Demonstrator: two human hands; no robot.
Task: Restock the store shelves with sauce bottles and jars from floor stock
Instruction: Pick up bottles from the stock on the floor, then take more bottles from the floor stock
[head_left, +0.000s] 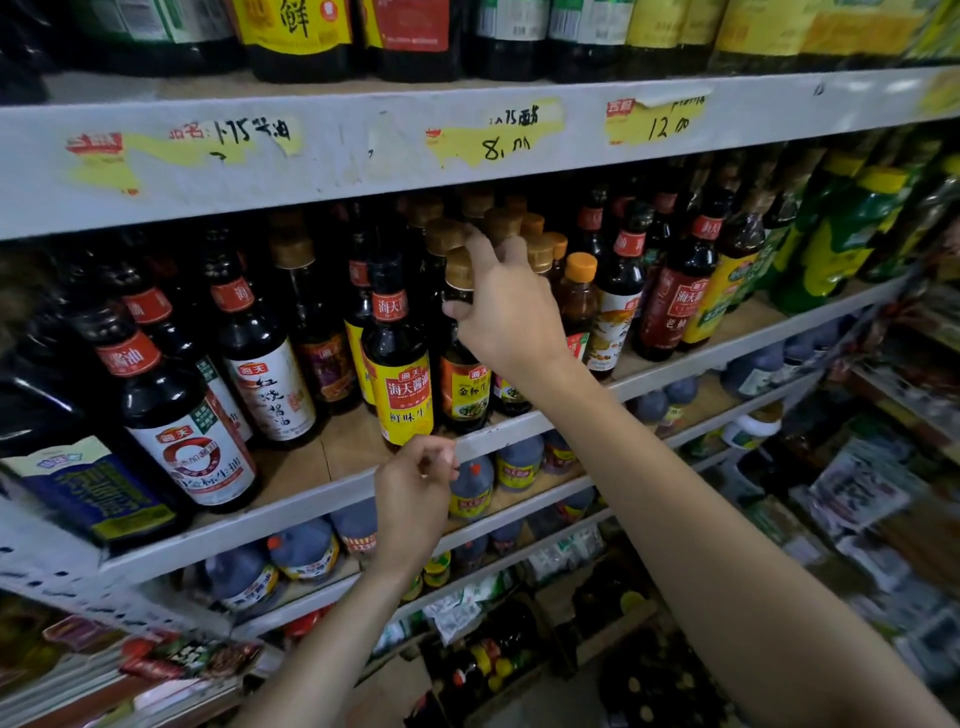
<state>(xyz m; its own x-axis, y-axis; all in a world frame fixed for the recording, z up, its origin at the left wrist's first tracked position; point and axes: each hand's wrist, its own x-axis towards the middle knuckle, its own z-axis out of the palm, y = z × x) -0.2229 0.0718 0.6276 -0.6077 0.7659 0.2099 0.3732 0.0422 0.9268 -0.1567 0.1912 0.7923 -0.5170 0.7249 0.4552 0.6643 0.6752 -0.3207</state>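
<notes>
My right hand (506, 306) grips the neck of a dark sauce bottle with a gold cap and orange label (464, 387), which stands upright near the front edge of the middle shelf (675, 366). More gold-capped bottles (501, 226) stand behind it. My left hand (415, 486) hovers in front of the shelf edge, just below a yellow-labelled soy sauce bottle (402, 379); its fingers are loosely curled and hold nothing.
Dark soy sauce bottles (192, 415) fill the shelf's left; green-labelled bottles (841, 234) fill the right. Bare wood (348, 449) shows left of the yellow-labelled bottle. The shelf above (363, 140) carries price tags. Jugs (306, 551) sit on lower shelves, floor stock bottles (483, 660) below.
</notes>
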